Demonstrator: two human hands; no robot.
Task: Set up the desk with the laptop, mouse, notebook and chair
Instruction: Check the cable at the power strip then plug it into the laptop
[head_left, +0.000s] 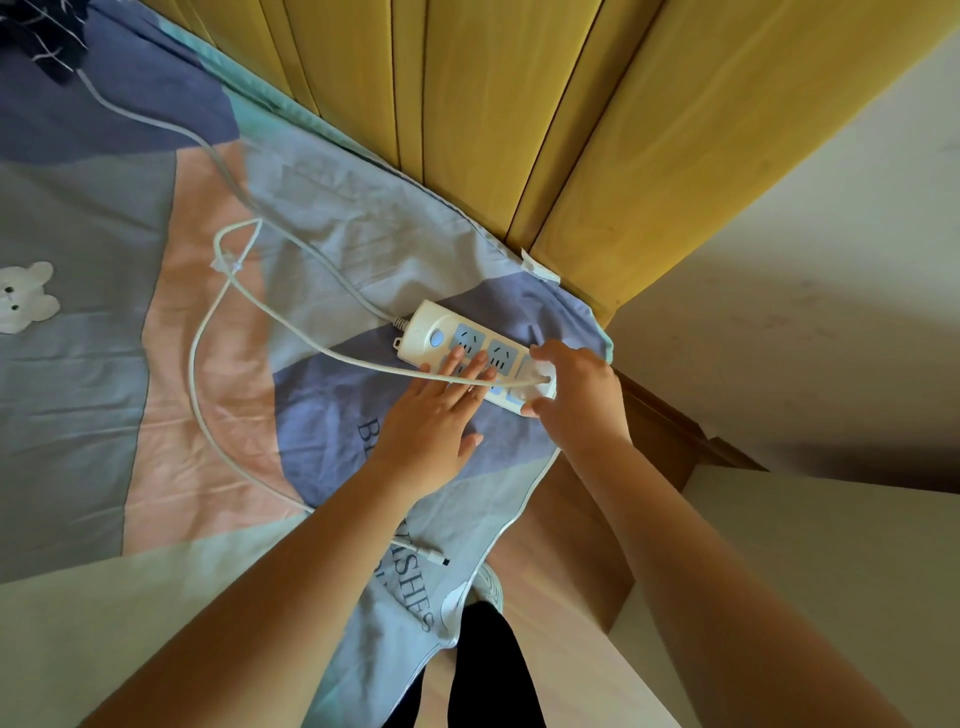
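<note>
A white power strip (441, 332) with blue sockets lies on the bed sheet near the yellow headboard. My left hand (436, 415) presses flat on its near edge, fingers straight. My right hand (576, 395) grips a white charger plug (540, 379) seated at the strip's right end. From that plug a white cable (208, 332) loops left over the sheet and ends in a small connector (436, 555) near the bed's edge. No laptop, mouse, notebook or chair is in view.
The patterned bed sheet (104, 415) fills the left. A yellow wooden headboard (519, 104) stands behind the strip. A white wall (831, 260) is at the right. The wooden floor (561, 571) and my shoe (488, 587) show below.
</note>
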